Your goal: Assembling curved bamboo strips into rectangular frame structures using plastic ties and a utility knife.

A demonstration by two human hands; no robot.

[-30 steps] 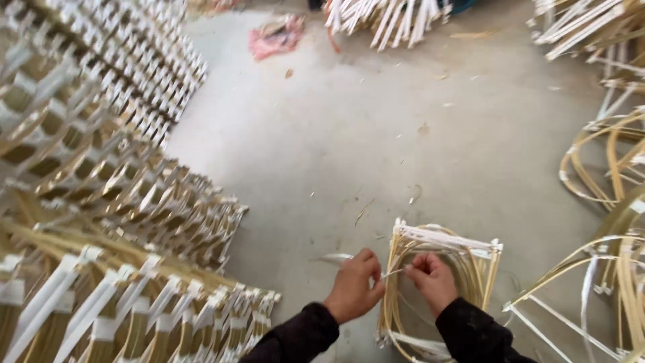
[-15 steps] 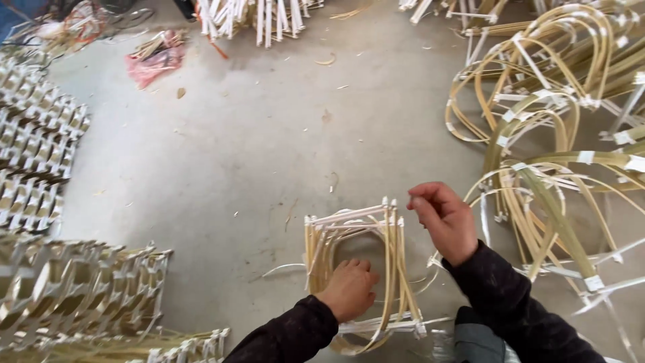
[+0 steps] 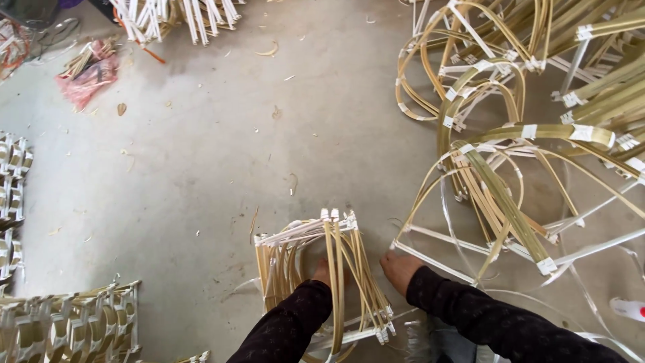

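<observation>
Left hand is down inside the frame stack – a bundle of bent bamboo strips taped white at the corners, lying on the concrete floor directly in front of the person. Strips cross over the hand and hide most of it, so I cannot tell whether the fingers are spread or curled; it touches the inner strips.

Right hand is just right of the stack, low to the floor, fingers drawn together and pointing toward a loose white strip. Contact with that strip – can't tell. It holds nothing that shows.

Both sleeves are dark, coming in from the bottom edge.

Around them:
- Right of the right hand and beyond it: a big tangle of arched frames with white tape joints, plus clear plastic strapping on the floor.
- Left of the left hand, near the bottom edge: a packed row of finished frames; more at the far left edge.
- Far ahead, left: a pink scrap heap and a bundle of white sticks.
- Chips and shavings scattered on the floor between.
</observation>
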